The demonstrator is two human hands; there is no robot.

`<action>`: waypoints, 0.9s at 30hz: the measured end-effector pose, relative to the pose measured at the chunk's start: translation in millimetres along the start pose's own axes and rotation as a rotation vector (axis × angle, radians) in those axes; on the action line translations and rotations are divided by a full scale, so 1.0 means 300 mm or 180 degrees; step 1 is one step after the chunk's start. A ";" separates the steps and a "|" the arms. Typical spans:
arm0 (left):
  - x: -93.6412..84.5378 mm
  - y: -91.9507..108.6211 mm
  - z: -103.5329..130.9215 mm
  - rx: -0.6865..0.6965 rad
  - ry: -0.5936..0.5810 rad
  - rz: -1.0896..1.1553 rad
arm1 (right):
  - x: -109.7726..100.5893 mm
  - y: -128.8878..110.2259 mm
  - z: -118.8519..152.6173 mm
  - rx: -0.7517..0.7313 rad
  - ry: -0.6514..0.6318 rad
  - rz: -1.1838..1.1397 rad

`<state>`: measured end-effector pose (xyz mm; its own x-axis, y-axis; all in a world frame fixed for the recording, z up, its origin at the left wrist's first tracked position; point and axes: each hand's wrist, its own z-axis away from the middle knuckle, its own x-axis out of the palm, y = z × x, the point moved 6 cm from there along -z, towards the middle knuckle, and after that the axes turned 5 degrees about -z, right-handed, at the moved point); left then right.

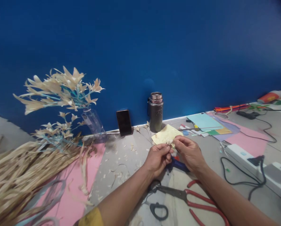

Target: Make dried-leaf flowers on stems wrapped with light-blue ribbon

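Observation:
My left hand (157,159) and my right hand (189,153) meet at the middle, fingertips pinched together. Between them is a small pale husk piece (170,143); its exact shape is mostly covered by the fingers. Just under my right hand lies a blue hot-glue gun (179,164), partly hidden. A crumpled yellow paper (167,132) is right behind the fingertips. Nearer to me, between my forearms, rest large scissors with red handles (201,200) and a smaller black-handled pair of scissors (159,211).
A steel flask (156,113) without its lid and a phone (124,122) stand by the blue wall. Left are husk flowers (68,82) in a clear bottle (93,123) and dry husks (29,166). Right are coloured papers (204,121) and a power strip (245,159) with cables.

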<state>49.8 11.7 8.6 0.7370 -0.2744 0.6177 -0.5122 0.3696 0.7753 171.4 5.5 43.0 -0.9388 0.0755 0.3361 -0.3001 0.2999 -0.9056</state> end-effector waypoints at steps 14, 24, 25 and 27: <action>0.008 -0.021 0.002 -0.0103 -0.0032 0.0052 | -0.001 -0.028 0.009 -0.0585 0.0035 0.0835; 0.009 0.004 0.008 0.0162 0.0168 -0.0373 | -0.006 -0.024 0.009 -0.0589 0.0022 0.0866; 0.008 0.004 0.009 0.0168 0.0180 -0.0369 | -0.006 -0.022 0.009 -0.0579 0.0015 0.0856; 0.008 0.005 0.009 0.0184 0.0195 -0.0413 | -0.007 -0.019 0.008 -0.0584 0.0008 0.0872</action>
<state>49.5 9.0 11.4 0.8232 -0.2611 0.5041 -0.4342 0.2824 0.8554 174.6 1.3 46.7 -0.9799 0.1793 0.0871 -0.0006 0.4343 -0.9008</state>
